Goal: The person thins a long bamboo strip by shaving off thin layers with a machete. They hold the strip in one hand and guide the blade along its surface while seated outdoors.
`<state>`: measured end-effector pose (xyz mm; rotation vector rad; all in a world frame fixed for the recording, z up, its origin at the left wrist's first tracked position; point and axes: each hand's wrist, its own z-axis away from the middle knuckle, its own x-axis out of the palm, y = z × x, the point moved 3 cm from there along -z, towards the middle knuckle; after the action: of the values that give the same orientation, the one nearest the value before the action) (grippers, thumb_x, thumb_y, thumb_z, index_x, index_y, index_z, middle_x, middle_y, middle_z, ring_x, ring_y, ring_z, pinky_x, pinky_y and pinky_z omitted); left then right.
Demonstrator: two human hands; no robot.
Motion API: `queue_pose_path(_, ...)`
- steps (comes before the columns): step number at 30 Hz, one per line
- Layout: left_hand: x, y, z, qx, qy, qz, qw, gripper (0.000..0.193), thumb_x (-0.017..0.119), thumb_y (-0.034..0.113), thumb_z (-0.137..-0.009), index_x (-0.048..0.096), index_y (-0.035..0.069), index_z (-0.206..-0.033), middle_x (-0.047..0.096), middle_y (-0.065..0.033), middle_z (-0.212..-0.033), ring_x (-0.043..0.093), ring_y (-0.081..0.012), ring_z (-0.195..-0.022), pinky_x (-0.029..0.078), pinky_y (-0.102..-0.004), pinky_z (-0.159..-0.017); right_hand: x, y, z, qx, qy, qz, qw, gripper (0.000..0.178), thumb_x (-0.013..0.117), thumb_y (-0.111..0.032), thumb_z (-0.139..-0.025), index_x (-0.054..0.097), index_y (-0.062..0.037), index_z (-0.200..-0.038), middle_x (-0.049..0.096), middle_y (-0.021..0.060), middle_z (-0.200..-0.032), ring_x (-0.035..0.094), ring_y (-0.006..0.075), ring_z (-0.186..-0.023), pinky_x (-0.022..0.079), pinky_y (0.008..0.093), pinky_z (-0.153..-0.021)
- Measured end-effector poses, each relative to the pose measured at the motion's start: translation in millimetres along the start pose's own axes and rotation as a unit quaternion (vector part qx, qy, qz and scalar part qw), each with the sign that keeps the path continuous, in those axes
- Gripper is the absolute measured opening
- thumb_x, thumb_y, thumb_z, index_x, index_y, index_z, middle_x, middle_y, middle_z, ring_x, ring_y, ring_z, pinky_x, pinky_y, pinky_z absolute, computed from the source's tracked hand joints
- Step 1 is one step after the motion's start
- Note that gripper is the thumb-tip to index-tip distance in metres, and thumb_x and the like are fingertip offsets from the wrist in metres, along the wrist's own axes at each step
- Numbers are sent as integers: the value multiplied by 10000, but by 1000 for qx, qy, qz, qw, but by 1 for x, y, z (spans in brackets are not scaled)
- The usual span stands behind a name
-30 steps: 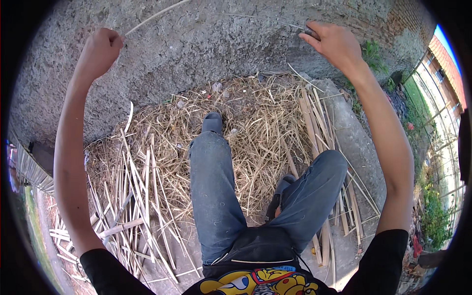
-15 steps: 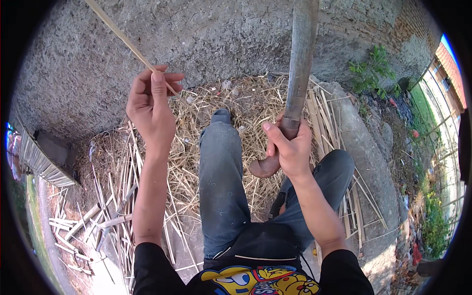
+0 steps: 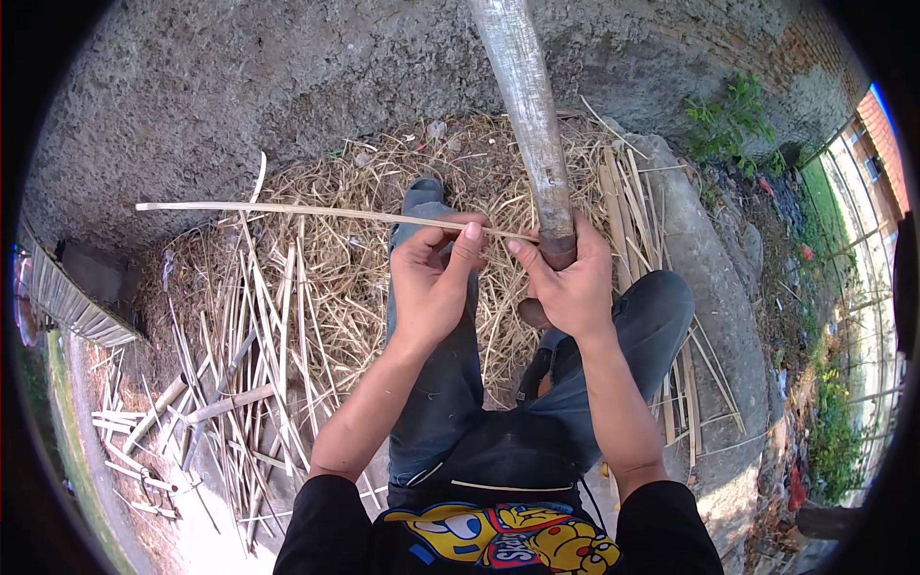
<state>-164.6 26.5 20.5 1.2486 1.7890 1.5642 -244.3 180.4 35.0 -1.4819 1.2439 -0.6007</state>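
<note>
My left hand [image 3: 433, 278] pinches a thin, pale bamboo strip [image 3: 287, 209] between thumb and fingers. The strip lies nearly level, its long end reaching out to the left. Its right end meets the base of a machete's blade [image 3: 533, 115], beside my right thumb. Wrapped round the machete's dark, curved handle [image 3: 556, 253] is my right hand [image 3: 575, 283]. The broad, worn metal blade points up and away, leaning slightly left. Whether the right thumb presses on the strip or only sits beside it, I cannot tell.
Straw-like shavings [image 3: 326, 268] cover the ground around my legs. Split bamboo strips [image 3: 254, 355] lie piled at the left, with more slats [image 3: 632, 211] at the right on a stone slab [image 3: 719, 297]. A rough wall [image 3: 335, 86] rises ahead. A green plant [image 3: 733, 125] grows at the far right.
My left hand has come down and right, turning the strip from steeply slanted to nearly level and bringing its end to the blade. The blade now leans left.
</note>
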Motion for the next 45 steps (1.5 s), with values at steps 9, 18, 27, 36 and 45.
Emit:
queue_pose_path(9,-162,29,-15,98,383,-64,916,355,680,245,-1002,631,-2,-1251,639,-74,-1146,621,-123,-1011,565,-302,-860,-42,21,4,108,-24,-4,994,273,813,-103,-856,588,5,-968,612,30,-666,563,93,-466,436,277,-445)
queue_pose_path(18,-155,72,12,171,-73,-604,775,289,667,208,-962,695,37,-1194,703,-135,-1059,653,-322,-990,508,-408,-874,-64,15,-27,67,-85,150,983,264,831,-123,-810,629,-2,-928,667,76,-758,637,179,-713,493,342,-693)
queue_pose_path(27,-147,48,47,-20,-130,-508,851,136,674,93,-950,723,-35,-949,641,-139,-701,569,-254,-575,446,-366,-565,-37,11,-21,-162,53,301,938,352,833,-248,-839,616,-23,-1000,687,104,-764,683,280,-689,519,380,-648)
queue_pose_path(36,-116,30,68,-153,-105,-355,916,211,640,156,-999,752,-16,-951,543,-4,-579,431,-61,-528,329,-290,-484,14,10,28,-9,-158,151,976,442,705,-412,-961,532,-14,-878,563,113,-560,589,299,-471,416,401,-461)
queue_pose_path(45,-122,11,81,-270,-145,-203,930,297,611,212,-1028,726,-42,-925,516,25,-601,427,-41,-531,322,-244,-486,0,49,3,189,-150,-70,968,343,584,-310,-1029,565,-2,-878,551,40,-579,524,132,-436,423,318,-423)
